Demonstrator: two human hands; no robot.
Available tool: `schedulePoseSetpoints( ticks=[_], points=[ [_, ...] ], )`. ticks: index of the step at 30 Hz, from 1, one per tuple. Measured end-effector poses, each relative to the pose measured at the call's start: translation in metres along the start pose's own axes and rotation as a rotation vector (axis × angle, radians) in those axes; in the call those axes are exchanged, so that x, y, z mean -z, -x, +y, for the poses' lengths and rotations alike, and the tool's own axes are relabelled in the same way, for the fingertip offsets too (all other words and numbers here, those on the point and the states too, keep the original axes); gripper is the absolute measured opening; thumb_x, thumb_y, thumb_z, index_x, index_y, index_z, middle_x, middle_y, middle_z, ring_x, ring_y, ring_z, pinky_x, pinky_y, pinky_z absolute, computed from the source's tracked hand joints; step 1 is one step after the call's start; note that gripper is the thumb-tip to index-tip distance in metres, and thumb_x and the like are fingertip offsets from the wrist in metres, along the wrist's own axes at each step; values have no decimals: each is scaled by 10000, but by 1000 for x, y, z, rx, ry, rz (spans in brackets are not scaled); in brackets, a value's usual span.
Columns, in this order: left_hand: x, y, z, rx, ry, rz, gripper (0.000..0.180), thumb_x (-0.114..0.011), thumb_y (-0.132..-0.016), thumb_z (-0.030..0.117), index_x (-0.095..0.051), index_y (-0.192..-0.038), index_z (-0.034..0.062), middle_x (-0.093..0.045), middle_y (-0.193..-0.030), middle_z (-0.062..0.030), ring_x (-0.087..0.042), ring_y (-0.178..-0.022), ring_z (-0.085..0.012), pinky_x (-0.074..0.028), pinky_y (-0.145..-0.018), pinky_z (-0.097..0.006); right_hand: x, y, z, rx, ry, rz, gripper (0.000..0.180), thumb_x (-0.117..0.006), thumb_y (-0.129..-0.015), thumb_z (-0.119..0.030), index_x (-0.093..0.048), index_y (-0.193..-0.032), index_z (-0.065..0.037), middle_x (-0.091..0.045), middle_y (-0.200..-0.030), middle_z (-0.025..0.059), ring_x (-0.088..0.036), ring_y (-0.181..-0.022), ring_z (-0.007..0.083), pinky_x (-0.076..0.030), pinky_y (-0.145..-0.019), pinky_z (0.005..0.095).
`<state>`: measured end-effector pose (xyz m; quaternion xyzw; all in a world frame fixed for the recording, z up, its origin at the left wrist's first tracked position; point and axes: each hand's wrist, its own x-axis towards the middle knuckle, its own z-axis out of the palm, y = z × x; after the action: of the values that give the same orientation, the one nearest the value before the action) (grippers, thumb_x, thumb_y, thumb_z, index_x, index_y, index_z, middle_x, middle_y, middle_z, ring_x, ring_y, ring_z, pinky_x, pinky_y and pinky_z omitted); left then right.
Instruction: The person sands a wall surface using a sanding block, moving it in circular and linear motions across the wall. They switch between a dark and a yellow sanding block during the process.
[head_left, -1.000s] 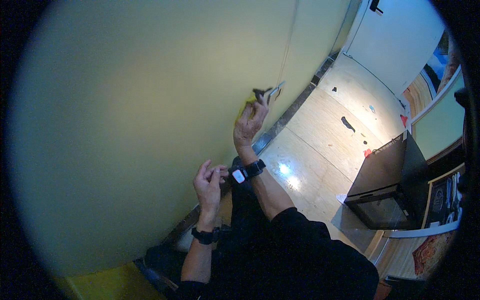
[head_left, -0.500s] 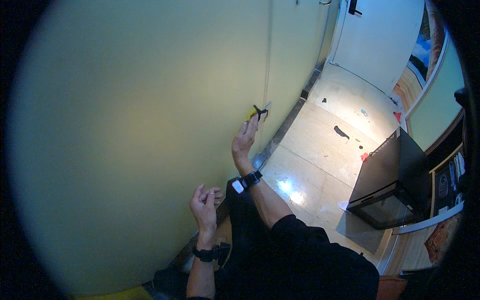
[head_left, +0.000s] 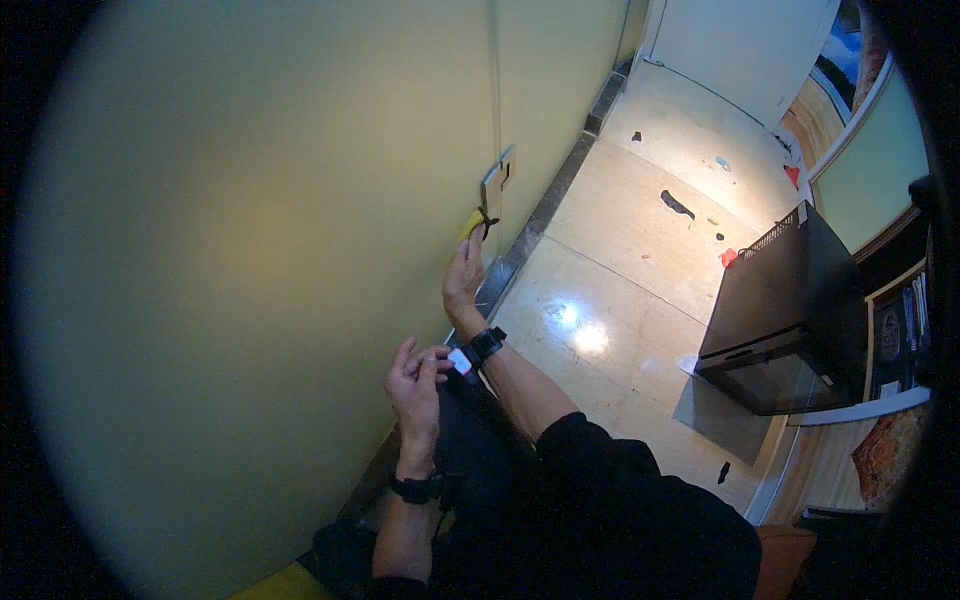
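My right hand (head_left: 463, 280) reaches along the pale yellow-green wall, fingers stretched forward. At its fingertips it holds a small yellow thing with a black loop-like end (head_left: 474, 224), whose kind I cannot make out. Just beyond the black end is a wall plate (head_left: 494, 190), and past it a second plate (head_left: 508, 165) with a dark opening. My left hand (head_left: 412, 385) hangs nearer to me beside the wall, fingers loosely bent and apart, with nothing visible in them. Both wrists wear black straps, and a small white-faced device (head_left: 460, 361) is on the right one.
A dark skirting (head_left: 555, 195) runs along the wall's foot. Black scraps (head_left: 677, 204) and red pieces (head_left: 728, 257) lie on the pale tiled floor. A black cabinet-like box (head_left: 760, 310) stands at the right, before shelves. A white door (head_left: 740, 55) is at the far end.
My right hand has drawn back from the wall plates with the yellow and black thing, leaving them more exposed. The left hand has stayed nearly in place. The view has shifted slightly.
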<state>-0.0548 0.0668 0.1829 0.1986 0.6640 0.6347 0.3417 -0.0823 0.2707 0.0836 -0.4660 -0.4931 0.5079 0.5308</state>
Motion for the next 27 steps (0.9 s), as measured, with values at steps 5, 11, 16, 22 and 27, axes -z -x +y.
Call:
schedulePoseSetpoints(
  ticks=[5,11,16,22,27],
  points=[
    [2,-7,-8,10,-20,18,493,-564,-992,84,-379,-1407,-107,-714,-1019,-164,-686,-836,-168,-523,-686,-240,-6,-26,20,93,82,142,538,-387,-1044,-222,-294,-1523,4,-344,-1561,199,-372,-1413,340,-302,-1140,364],
    [-1,-11,-15,24,-13,8,495,-564,-991,77,-376,-1411,-104,-716,-1020,-163,-686,-834,-171,-523,-682,-246,4,-23,13,-121,-259,97,546,-380,-1052,-204,-234,-1554,-44,-212,-1630,141,-204,-1500,285,-192,-1200,360],
    [-4,-13,-26,53,-23,22,487,-560,-994,78,-378,-1413,-89,-715,-1026,-162,-687,-839,-175,-526,-689,-250,6,-50,32,-74,-210,78,577,-359,-1078,-275,-173,-1566,-32,-144,-1652,102,-119,-1521,243,-133,-1214,345],
    [-7,-15,-30,74,-58,4,469,-548,-1003,98,-384,-1403,-84,-706,-1058,-171,-686,-852,-177,-529,-703,-257,7,-74,108,-229,-263,127,579,-341,-1075,-295,-178,-1568,-41,-131,-1655,101,-167,-1509,268,-159,-1206,350],
    [2,-14,-34,110,-86,78,468,-544,-1008,111,-385,-1401,-88,-704,-1061,-170,-684,-861,-173,-528,-712,-257,15,-71,190,-368,-490,61,579,-369,-1060,-315,-211,-1571,-90,-269,-1588,113,-332,-1402,284,-305,-1119,355]
  ],
)
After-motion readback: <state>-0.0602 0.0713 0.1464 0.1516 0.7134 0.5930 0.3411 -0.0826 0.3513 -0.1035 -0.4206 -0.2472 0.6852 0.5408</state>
